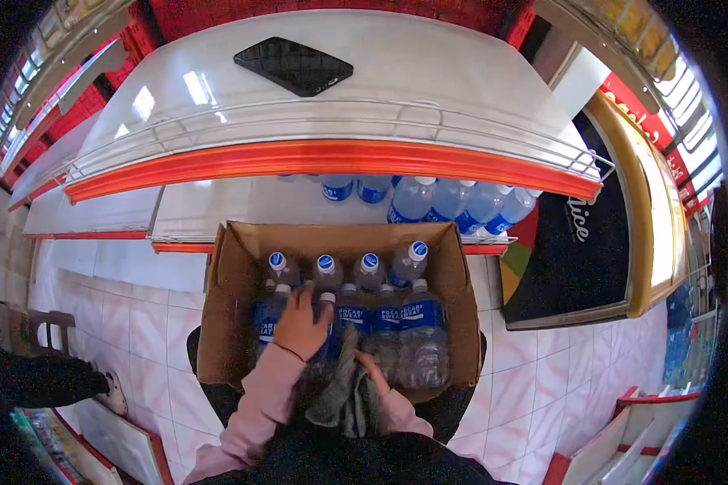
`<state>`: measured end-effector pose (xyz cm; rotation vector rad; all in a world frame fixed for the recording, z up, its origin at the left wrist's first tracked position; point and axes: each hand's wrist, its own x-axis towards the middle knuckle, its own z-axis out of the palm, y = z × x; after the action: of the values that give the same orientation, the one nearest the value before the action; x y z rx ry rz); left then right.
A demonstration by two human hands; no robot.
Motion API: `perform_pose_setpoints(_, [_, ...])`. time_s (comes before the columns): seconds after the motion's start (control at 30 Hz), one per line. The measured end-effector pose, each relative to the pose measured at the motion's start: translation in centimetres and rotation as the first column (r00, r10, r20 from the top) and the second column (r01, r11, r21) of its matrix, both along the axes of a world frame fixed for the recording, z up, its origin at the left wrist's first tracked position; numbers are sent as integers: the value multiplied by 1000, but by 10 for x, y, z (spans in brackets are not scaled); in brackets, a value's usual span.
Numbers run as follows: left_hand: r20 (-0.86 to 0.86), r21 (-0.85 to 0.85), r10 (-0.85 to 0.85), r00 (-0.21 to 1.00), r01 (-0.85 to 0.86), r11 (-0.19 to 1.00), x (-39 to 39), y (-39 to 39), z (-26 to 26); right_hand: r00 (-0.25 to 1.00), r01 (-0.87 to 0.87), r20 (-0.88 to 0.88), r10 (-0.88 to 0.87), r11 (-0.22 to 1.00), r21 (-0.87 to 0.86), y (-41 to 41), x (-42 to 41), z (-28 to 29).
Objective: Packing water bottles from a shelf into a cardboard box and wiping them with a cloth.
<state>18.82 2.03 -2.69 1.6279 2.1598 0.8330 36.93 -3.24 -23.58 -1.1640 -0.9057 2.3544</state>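
In front of me is an open cardboard box [340, 236] holding several clear plastic Pocari Sweat bottles [423, 345] with blue labels and white caps. Some stand upright at the back; those nearer me look tilted. My left hand [303, 324] is inside the box, its fingers spread over the bottles beside a white-capped bottle [327, 297]. Whether it grips that bottle is hidden. A crumpled grey cloth [347, 382] hangs at the box's near side, held by my right hand [373, 371], which is partly covered by it.
Over the box's far side juts a white shelf [388, 79] with an orange front edge and wire rail, bearing a black phone-like object [294, 65]. Similar bottles [412, 197] stand on the shelf below. To the right is a dark display case [558, 242]. A person's leg [48, 376] shows at left.
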Motion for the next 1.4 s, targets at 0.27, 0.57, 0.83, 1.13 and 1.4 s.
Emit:
perform_pose_setpoints(0.27, [-140, 482, -20, 990, 86, 872, -44, 102, 66, 976, -161, 164, 143, 982, 99, 7, -3, 96])
perform_pose_setpoints(0.57, [-569, 333, 104, 816, 113, 936, -44, 164, 50, 977, 148, 136, -164, 982, 116, -1, -11, 113])
perform_pose_setpoints(0.83, [309, 537, -140, 941, -51, 842, -54, 146, 24, 982, 9, 190, -2, 999, -35, 7, -12, 137])
perform_pose_setpoints(1.13, [366, 832, -116, 924, -269, 484, -39, 56, 67, 964, 200, -101, -248, 918, -343, -6, -31, 111])
perform_pose_setpoints(1.4, [348, 662, -145, 926, -134, 738, -6, -21, 99, 675, 183, -518, -526, 799, -572, 19, -12, 213])
